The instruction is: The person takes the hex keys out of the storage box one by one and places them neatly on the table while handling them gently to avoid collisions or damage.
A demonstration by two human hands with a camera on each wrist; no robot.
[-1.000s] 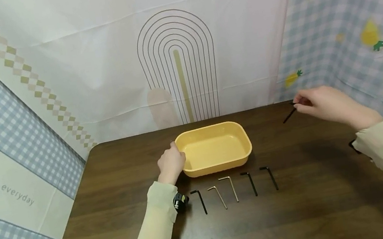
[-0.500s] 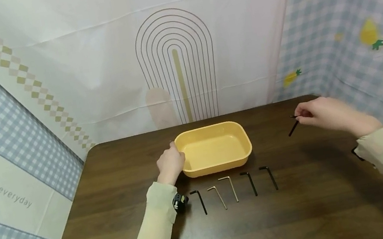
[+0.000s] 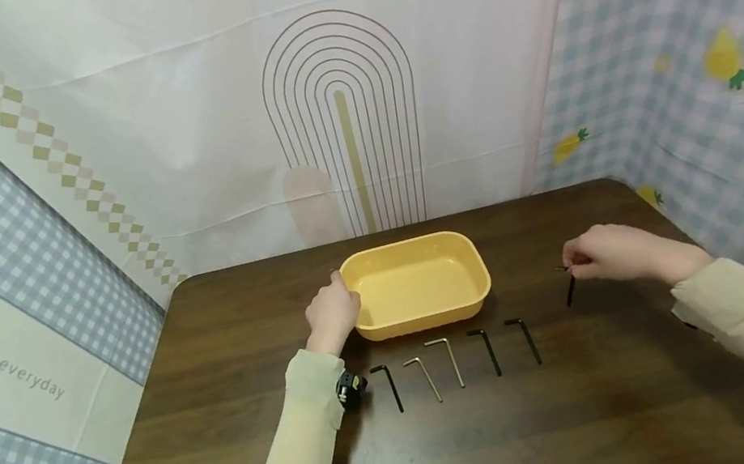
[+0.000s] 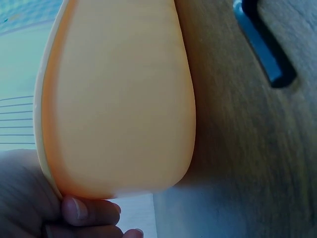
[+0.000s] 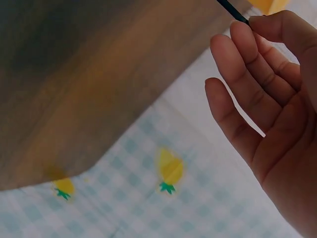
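Observation:
A yellow plastic basin (image 3: 424,323) stands near the back of the table, and my left hand (image 3: 332,314) grips its left rim. In the left wrist view, fingertips (image 4: 77,210) curl at the edge of the basin wall (image 4: 121,109). To the right of the basin, my right hand (image 3: 608,254) pinches a black hex key (image 3: 571,292) near its bend, long arm hanging down. The right wrist view shows thumb and forefinger on the key (image 5: 233,10), the other fingers loosely bent. Whether the key touches the table I cannot tell.
Several hex keys lie in a row before the basin: a black one (image 3: 393,389) at left, two gold ones (image 3: 454,364), then two more black ones (image 3: 527,341). The dark wooden table (image 3: 510,439) backs onto a patterned cloth (image 3: 221,167).
My right hand has come down and slightly left with the black hex key, closer to the table and the row. The left hand stays on the basin, which has not moved.

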